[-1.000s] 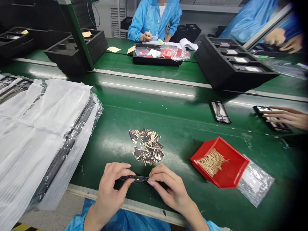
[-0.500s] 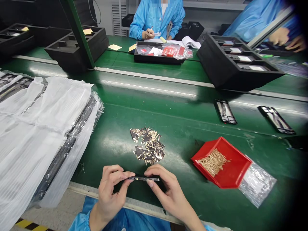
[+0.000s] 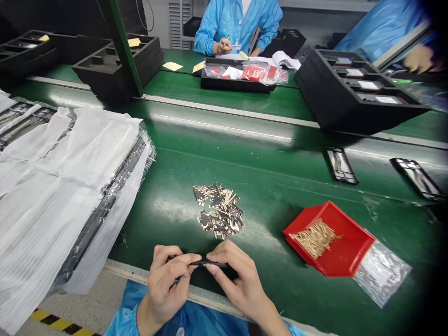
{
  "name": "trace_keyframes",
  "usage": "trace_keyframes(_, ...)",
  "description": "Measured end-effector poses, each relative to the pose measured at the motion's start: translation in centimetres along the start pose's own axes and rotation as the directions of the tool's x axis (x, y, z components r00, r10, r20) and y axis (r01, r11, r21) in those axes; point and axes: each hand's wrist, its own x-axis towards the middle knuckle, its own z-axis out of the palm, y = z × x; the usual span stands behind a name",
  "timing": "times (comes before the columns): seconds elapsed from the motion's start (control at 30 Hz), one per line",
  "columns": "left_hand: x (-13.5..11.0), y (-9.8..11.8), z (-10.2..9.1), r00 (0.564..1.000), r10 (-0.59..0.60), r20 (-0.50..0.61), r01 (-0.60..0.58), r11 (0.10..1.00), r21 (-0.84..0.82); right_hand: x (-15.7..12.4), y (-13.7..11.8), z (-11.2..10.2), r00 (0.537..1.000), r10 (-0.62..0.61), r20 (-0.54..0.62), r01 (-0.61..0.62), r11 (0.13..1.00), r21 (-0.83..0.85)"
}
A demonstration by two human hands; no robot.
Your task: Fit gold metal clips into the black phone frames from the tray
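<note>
Near the front edge of the bench, a thin black phone frame (image 3: 204,263) is held level and nearly edge-on to me. My left hand (image 3: 168,282) pinches it on the left between thumb and fingers. On its right part, the thumb and fingers of my right hand (image 3: 238,273) are closed on it too. The fingertips of both hands almost meet at its middle, and fingers cover much of it. Just beyond lies a loose pile of small black strips with gold-coloured ends (image 3: 224,212). A red bin (image 3: 345,249) with thin tan strips (image 3: 317,237) stands to the right.
Stacked phone frames under white wrapping sheets (image 3: 101,149) fill the left side. Two phone frames (image 3: 341,165) (image 3: 416,177) lie at the far right. A clear plastic bag (image 3: 383,273) is beside the bin. Black trays (image 3: 353,102) and a co-worker in blue (image 3: 238,28) are across the bench.
My left fingers have moved further along the phone frame, so both hands' fingertips are closer together. The frame's visible edge is now more covered. The whole view has shifted slightly.
</note>
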Motion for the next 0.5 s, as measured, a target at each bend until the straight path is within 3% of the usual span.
trace_keyframes(0.07,0.5,-0.3,-0.5,0.998,-0.017,0.061,0.020,0.999,-0.046,0.1,-0.2,-0.8,0.995,0.064,0.080,-0.066,0.998,0.021)
trace_keyframes(0.13,1.0,-0.5,-1.0,0.983,-0.125,0.136,0.141,0.983,-0.114,0.0,-0.5,-1.8,0.974,0.152,0.168,-0.155,0.988,0.005)
trace_keyframes(0.27,1.9,-0.2,-2.0,0.888,-0.377,0.263,0.424,0.893,-0.148,-0.7,-1.0,-3.1,0.935,0.268,0.230,-0.255,0.963,-0.087)
trace_keyframes(0.5,2.6,0.3,-2.7,0.821,-0.461,0.336,0.526,0.840,-0.133,-1.1,-0.6,-3.0,0.899,0.374,0.226,-0.364,0.927,-0.084)
